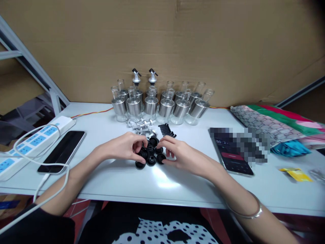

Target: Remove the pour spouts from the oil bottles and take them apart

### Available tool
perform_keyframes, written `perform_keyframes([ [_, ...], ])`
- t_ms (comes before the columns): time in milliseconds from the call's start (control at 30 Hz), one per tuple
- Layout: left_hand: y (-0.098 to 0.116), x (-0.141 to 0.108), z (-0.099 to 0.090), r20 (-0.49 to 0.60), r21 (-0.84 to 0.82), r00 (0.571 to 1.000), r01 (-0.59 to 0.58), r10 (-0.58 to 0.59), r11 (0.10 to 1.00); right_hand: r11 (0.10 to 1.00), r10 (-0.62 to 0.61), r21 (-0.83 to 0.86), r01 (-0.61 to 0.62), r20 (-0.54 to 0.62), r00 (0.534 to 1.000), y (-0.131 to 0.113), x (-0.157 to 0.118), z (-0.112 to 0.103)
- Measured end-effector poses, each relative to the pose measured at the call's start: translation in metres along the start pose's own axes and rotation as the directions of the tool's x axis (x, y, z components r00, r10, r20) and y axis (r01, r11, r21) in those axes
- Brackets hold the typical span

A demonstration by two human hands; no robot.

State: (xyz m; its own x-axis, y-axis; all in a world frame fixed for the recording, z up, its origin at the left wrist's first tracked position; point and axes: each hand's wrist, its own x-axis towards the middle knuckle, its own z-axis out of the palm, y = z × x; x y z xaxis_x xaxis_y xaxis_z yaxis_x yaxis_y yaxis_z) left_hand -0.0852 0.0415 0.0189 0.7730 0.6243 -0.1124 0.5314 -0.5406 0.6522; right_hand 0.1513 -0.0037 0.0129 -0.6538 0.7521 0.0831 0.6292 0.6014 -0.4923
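A pile of round black ribbed stoppers [151,160] lies on the white table between my two hands. My left hand [130,148] curls around the pile's left side, its fingers bent and the thumb on a black piece; whether it grips one is unclear. My right hand [176,153] is at the pile's right side, thumb and fingertips apart, touching black pieces at the edge. Just behind the pile lie silvery spout parts [144,126] and a row of small black levers [167,130].
Glass bottles with steel sleeves [151,105] stand in two rows at the back, two topped with pourers [136,77]. At left are a power strip [35,142], white cable and phone [63,150]. Another phone [230,152], yellow packet [297,174] and colourful cloth [286,125] lie right.
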Motion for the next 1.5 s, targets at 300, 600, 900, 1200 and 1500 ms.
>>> perform_keyframes([
  [300,0.0003,0.0008,0.0024,-0.004,-0.012,0.999,-0.034,0.034,0.999,0.999,0.02,-0.042,-0.018,0.041,0.999,0.0042,0.0013,0.0062],
  [600,0.0004,0.0014,0.0048,-0.03,0.002,0.998,-0.052,0.052,0.999,0.999,-0.01,-0.049,0.012,0.036,0.999,-0.001,0.0006,0.0051],
  [900,0.002,-0.0009,0.0008,0.04,-0.045,0.999,-0.02,0.022,0.999,0.999,0.019,-0.03,-0.019,-0.01,1.0,0.0002,0.001,0.0062],
  [1200,0.0058,-0.0031,-0.0027,0.126,-0.028,0.991,0.037,-0.034,0.999,0.999,-0.01,-0.045,0.009,-0.015,1.0,0.0014,0.0022,0.0088],
  [1500,0.0065,-0.0039,-0.0026,0.112,-0.023,0.993,0.033,-0.031,0.999,1.0,0.01,-0.028,-0.009,0.04,0.999,0.0018,0.0032,0.0081],
])
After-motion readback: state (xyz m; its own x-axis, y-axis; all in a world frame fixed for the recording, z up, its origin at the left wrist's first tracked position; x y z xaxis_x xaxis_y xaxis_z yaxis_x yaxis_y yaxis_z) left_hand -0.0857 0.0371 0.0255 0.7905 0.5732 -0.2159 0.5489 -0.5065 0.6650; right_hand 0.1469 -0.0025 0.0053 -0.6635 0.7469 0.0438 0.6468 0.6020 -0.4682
